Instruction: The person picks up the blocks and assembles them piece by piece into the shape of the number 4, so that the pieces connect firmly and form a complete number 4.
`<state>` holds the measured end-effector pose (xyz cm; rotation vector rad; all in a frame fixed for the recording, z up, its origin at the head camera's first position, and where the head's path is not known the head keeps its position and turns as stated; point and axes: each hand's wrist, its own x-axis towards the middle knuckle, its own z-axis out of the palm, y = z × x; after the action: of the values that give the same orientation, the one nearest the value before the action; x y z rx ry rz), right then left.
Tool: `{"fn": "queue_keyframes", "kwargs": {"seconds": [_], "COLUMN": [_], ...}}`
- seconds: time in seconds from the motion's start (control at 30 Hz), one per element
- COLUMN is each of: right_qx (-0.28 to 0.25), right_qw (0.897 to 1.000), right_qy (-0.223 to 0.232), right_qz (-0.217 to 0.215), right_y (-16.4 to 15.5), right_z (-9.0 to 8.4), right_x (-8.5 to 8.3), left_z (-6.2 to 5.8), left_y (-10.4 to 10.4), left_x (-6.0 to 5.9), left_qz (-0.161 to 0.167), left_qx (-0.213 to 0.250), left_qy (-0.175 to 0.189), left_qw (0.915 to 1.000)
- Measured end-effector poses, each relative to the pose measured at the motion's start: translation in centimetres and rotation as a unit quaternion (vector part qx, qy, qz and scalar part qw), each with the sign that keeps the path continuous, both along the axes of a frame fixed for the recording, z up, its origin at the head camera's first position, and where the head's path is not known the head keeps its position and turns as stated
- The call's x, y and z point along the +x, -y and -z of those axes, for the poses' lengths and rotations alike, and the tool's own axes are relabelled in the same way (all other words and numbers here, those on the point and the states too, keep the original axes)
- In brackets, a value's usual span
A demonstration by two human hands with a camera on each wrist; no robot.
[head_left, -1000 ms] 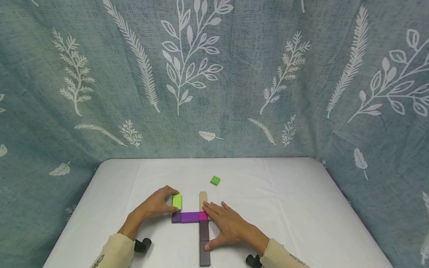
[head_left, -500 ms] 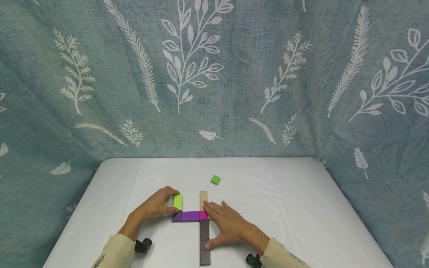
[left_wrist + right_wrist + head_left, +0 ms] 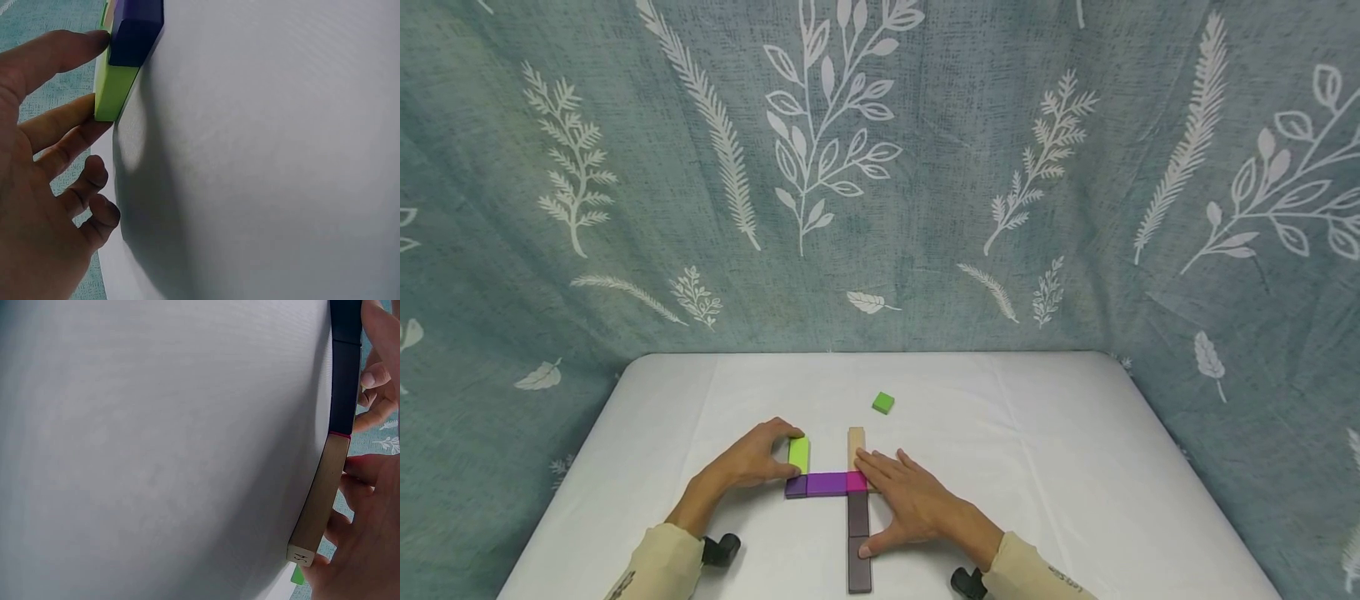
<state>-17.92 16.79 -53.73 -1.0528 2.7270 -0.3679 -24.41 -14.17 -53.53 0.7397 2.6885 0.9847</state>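
Gripping the lime block [image 3: 798, 454], the left hand [image 3: 751, 461] curls its fingers over the block's far end while the thumb lies along its near left side; in the left wrist view the fingers [image 3: 59, 53] press against the lime block [image 3: 114, 87], which butts against the dark purple block [image 3: 134, 28]. The lime block lies on the desk [image 3: 1037, 467] at 12 o'clock from the dark purple block [image 3: 795, 487], touching it.

A flat cross of blocks sits near the desk's front edge. The dark purple block ends a row running toward 3 o'clock through a violet block [image 3: 826, 484] to a pink block [image 3: 854, 482]. From the pink block a tan block [image 3: 854, 439] extends toward 12 o'clock, and two brown blocks [image 3: 858, 542] extend toward 6 o'clock.

The right hand [image 3: 908, 508] lies flat and spread on the desk at 3 o'clock from the cross. Its fingertips touch the pink and tan blocks, and its thumb rests against the side of the brown blocks. The right wrist view shows the tan block [image 3: 319, 500] and brown blocks [image 3: 345, 381] end to end, with the fingers [image 3: 369, 469] along them.

A small green block [image 3: 883, 403] lies alone at 1 o'clock from the tan block, apart from it. A leaf-print curtain [image 3: 880, 167] hangs behind the desk.
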Motion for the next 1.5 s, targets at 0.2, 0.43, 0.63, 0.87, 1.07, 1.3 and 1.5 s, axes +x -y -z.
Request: {"fn": "queue_keyframes", "kwargs": {"seconds": [0.2, 0.43, 0.63, 0.87, 1.07, 1.3, 1.5], "right_qx": [-0.004, -0.005, -0.004, -0.011, -0.011, -0.007, -0.004], "right_qw": [1.000, 1.000, 1.000, 1.000, 1.000, 1.000, 1.000], "right_qy": [0.006, 0.008, 0.007, 0.004, 0.001, -0.001, -0.002], "right_qz": [0.001, 0.004, 0.005, 0.000, 0.000, -0.001, -0.005], "right_y": [-0.1, -0.3, -0.4, -0.5, -0.5, -0.4, -0.3], "right_z": [-0.1, -0.1, -0.1, 0.2, 0.1, 0.1, 0.2], "right_x": [-0.1, -0.1, -0.1, -0.1, -0.1, -0.1, -0.1], "left_z": [0.0, 0.0, 0.0, 0.3, 0.2, 0.0, -0.2], "left_y": [-0.2, -0.5, -0.5, -0.6, -0.7, -0.7, -0.7], "left_x": [0.0, -0.1, -0.2, -0.1, 0.0, -0.6, -1.5], "left_qz": [-0.004, -0.011, -0.006, -0.014, -0.032, -0.044, -0.058], "left_qx": [-0.003, -0.011, -0.002, 0.002, 0.012, 0.031, 0.023], "left_qy": [0.000, -0.001, -0.001, 0.004, 0.005, -0.011, -0.002], "left_qw": [1.0000, 0.9999, 1.0000, 0.9999, 0.9994, 0.9985, 0.9981]}}
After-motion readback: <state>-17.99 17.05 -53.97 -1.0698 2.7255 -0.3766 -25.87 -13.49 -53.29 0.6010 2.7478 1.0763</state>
